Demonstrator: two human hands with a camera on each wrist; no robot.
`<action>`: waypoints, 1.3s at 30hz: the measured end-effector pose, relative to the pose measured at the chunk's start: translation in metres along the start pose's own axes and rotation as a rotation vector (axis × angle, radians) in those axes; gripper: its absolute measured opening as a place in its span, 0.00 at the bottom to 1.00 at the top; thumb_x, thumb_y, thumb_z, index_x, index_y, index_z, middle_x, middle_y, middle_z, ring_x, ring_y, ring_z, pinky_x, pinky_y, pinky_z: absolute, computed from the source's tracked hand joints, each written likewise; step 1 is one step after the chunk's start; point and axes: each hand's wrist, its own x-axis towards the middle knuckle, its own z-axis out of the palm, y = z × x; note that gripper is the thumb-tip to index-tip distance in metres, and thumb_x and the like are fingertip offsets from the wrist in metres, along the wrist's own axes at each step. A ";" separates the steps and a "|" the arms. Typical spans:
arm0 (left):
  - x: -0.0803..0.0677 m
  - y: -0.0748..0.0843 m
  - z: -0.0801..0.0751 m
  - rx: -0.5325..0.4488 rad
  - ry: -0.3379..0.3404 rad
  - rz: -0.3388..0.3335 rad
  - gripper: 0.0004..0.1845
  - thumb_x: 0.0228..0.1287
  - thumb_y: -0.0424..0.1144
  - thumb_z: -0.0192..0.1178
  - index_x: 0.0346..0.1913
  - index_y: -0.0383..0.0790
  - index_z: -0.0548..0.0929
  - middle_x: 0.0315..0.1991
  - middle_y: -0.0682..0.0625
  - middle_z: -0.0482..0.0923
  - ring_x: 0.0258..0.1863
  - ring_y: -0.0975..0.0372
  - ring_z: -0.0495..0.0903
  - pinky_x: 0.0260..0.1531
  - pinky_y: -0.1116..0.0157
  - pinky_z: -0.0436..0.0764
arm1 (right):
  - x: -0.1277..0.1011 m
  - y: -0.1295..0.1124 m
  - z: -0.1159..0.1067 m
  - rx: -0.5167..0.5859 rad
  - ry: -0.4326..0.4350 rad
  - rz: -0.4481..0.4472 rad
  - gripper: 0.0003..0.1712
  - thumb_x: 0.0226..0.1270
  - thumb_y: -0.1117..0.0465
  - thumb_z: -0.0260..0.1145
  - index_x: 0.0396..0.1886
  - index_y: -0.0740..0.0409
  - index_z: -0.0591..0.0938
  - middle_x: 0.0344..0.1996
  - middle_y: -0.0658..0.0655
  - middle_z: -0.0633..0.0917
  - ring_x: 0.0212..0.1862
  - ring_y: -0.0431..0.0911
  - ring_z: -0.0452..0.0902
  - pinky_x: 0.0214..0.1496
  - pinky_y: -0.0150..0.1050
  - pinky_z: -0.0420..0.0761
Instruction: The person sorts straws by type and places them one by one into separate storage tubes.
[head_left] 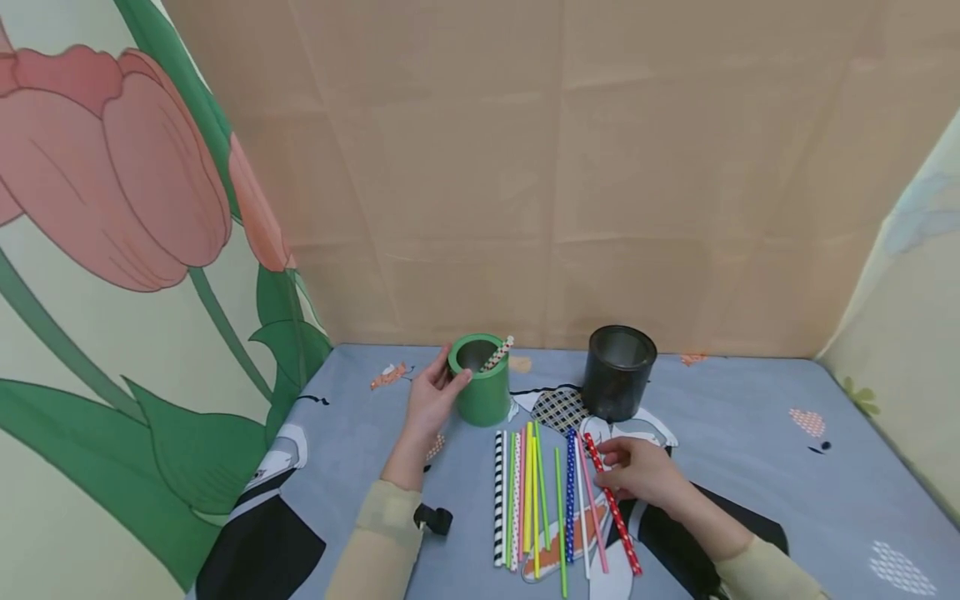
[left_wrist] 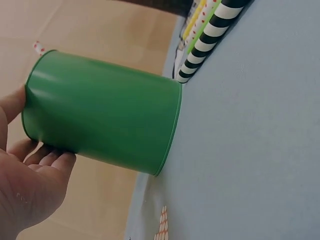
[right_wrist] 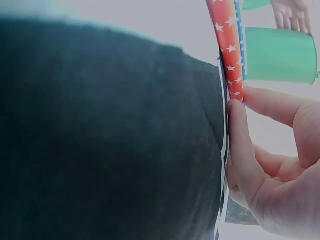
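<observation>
A green cup (head_left: pixel 482 392) stands on the blue cloth with one patterned straw (head_left: pixel 498 353) leaning inside it. My left hand (head_left: pixel 450 380) grips the cup, thumb at the rim and fingers (left_wrist: pixel 52 161) curled round the wall (left_wrist: pixel 105 112). Several coloured straws (head_left: pixel 534 492) lie side by side in front of the cup. My right hand (head_left: pixel 604 467) pinches the red starred straw (head_left: pixel 617 510) at the right end of the row; its fingers (right_wrist: pixel 244 145) close on the straw (right_wrist: pixel 229 55). A black cup (head_left: pixel 618 372) stands just behind that hand.
The black cup fills the left of the right wrist view as a dark blur (right_wrist: pixel 100 135). A black-and-white striped straw (left_wrist: pixel 212 32) lies near the green cup's base. Fabric walls (head_left: pixel 555 167) close in the back and both sides. Blue cloth (head_left: pixel 750 467) extends to the right.
</observation>
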 end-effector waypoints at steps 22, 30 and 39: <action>-0.002 0.003 0.000 -0.020 -0.004 -0.024 0.42 0.72 0.40 0.73 0.83 0.42 0.64 0.84 0.45 0.58 0.82 0.50 0.59 0.77 0.58 0.68 | -0.003 -0.005 0.004 -0.107 0.029 -0.058 0.32 0.59 0.58 0.84 0.60 0.65 0.83 0.37 0.56 0.81 0.32 0.47 0.81 0.31 0.40 0.90; -0.001 0.004 0.002 -0.031 -0.007 -0.029 0.43 0.72 0.40 0.73 0.83 0.41 0.63 0.84 0.45 0.57 0.82 0.50 0.59 0.77 0.58 0.67 | -0.002 -0.005 0.001 -0.101 0.025 -0.061 0.31 0.58 0.60 0.84 0.59 0.65 0.83 0.37 0.56 0.82 0.32 0.47 0.82 0.32 0.40 0.90; -0.001 0.003 0.000 -0.031 -0.001 -0.031 0.42 0.72 0.40 0.73 0.83 0.42 0.64 0.84 0.46 0.59 0.82 0.50 0.60 0.76 0.59 0.69 | -0.003 -0.007 0.000 -0.094 0.014 -0.056 0.31 0.59 0.59 0.83 0.60 0.65 0.83 0.38 0.56 0.82 0.32 0.47 0.81 0.32 0.41 0.90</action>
